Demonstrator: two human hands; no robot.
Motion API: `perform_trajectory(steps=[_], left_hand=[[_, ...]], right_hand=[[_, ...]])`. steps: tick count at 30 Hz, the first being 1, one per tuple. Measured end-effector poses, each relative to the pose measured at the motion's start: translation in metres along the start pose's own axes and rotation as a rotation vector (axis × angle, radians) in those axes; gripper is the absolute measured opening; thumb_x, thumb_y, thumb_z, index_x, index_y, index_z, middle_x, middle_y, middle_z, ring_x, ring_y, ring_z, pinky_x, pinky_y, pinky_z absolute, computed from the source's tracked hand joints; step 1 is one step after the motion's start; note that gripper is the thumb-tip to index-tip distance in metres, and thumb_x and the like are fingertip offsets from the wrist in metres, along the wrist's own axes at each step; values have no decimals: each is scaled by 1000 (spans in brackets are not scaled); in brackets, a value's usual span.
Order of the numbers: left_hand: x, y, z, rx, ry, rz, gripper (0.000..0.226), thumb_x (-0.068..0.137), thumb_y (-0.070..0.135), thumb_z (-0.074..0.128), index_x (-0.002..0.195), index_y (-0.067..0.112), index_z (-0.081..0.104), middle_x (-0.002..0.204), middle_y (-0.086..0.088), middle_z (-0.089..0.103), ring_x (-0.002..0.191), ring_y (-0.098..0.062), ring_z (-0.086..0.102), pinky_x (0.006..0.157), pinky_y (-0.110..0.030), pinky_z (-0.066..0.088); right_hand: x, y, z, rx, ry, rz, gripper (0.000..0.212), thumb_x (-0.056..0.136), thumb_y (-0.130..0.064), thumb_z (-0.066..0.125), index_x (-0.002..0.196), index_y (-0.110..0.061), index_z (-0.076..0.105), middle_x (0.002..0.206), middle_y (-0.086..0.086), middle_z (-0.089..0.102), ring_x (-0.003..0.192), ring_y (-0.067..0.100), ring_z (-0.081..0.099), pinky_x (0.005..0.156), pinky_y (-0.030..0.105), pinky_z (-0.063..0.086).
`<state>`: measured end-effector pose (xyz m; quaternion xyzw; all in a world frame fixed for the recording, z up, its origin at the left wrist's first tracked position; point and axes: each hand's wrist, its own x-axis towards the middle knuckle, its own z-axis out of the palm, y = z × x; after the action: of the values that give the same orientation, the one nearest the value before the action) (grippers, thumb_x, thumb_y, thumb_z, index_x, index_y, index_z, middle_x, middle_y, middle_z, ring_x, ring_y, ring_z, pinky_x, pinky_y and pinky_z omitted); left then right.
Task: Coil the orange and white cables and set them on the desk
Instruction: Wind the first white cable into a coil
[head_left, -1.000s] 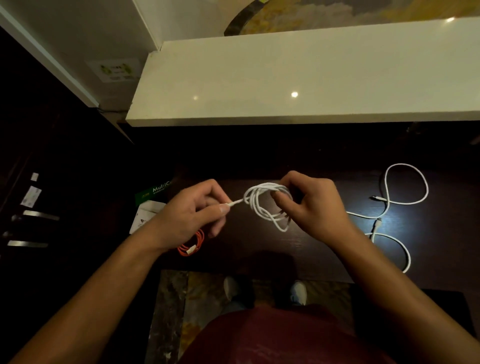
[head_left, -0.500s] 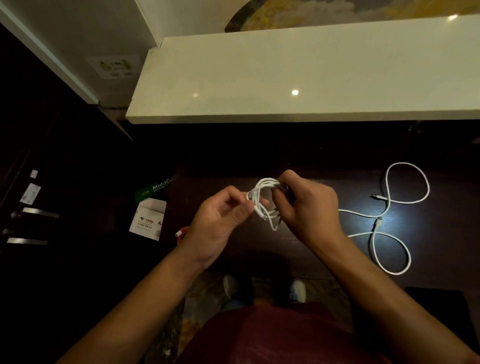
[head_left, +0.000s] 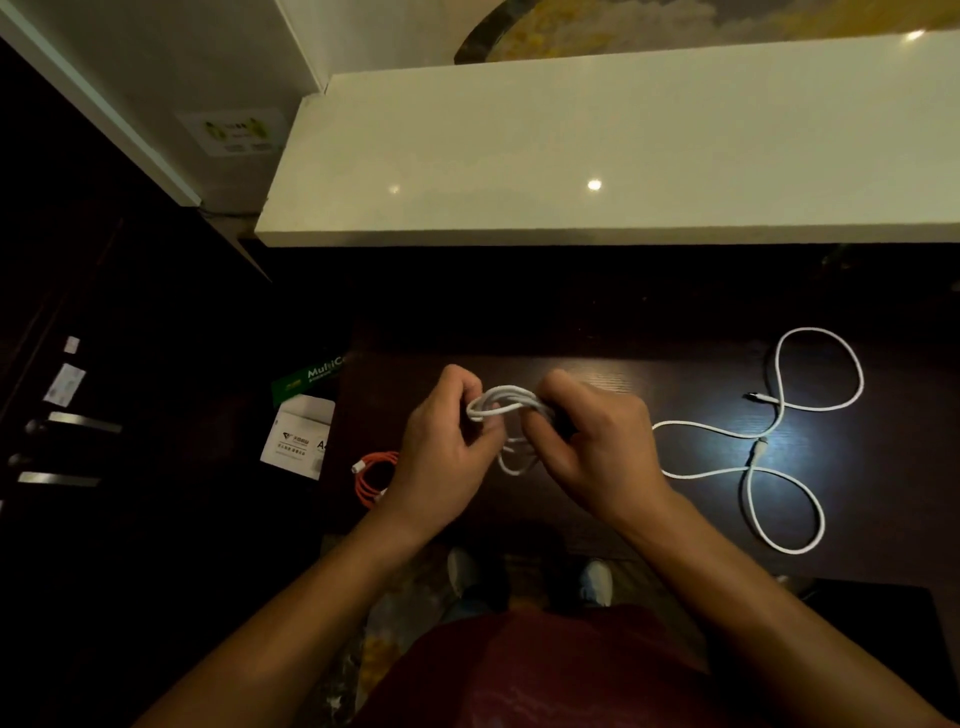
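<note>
A small coil of white cable (head_left: 503, 405) hangs between both hands above the dark desk (head_left: 597, 374). My left hand (head_left: 441, 452) pinches its left side and my right hand (head_left: 587, 441) grips its right side; a few loops droop below the fingers. An orange cable (head_left: 370, 478), coiled with a white plug, lies on the desk at the left edge, partly hidden behind my left wrist. A second white cable (head_left: 779, 441) lies loose in wide loops on the desk to the right.
A cream counter ledge (head_left: 597, 156) overhangs the back of the desk. A white packet (head_left: 298, 439) and a green box (head_left: 309, 376) lie left of the desk. My shoes and a patterned floor show below the desk's front edge.
My left hand moved right from pulling the cable end out to closing against the coil. The coil is now tighter, squeezed between both hands.
</note>
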<state>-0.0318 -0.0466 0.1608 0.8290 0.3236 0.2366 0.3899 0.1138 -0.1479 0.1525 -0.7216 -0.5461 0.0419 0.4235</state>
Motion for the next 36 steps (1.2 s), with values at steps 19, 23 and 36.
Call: perform_trajectory(steps=[19,23,36], left_hand=[[12,-3,-44,-133,-566,4,31,103,16,54,133,19,61,115,5,62,114,-16,61,99,-27,47],[9,-5,-42,-156,-431,-81,28,99,24,60,126,22,66,94,-1,70,85,-11,67,83,-31,54],[-7,0,-22,-522,-343,-243,29,88,7,59,115,6,72,118,5,68,119,-11,62,99,-26,49]], right_hand=[[5,23,1,68,-47,147,14,91,-30,62,81,-23,56,55,-7,54,49,16,54,49,40,45],[7,21,2,95,-25,198,18,88,-27,65,76,-27,52,53,-7,52,48,12,52,50,34,41],[4,12,10,90,-61,217,17,86,-38,56,76,-27,47,53,-7,48,49,14,50,51,40,44]])
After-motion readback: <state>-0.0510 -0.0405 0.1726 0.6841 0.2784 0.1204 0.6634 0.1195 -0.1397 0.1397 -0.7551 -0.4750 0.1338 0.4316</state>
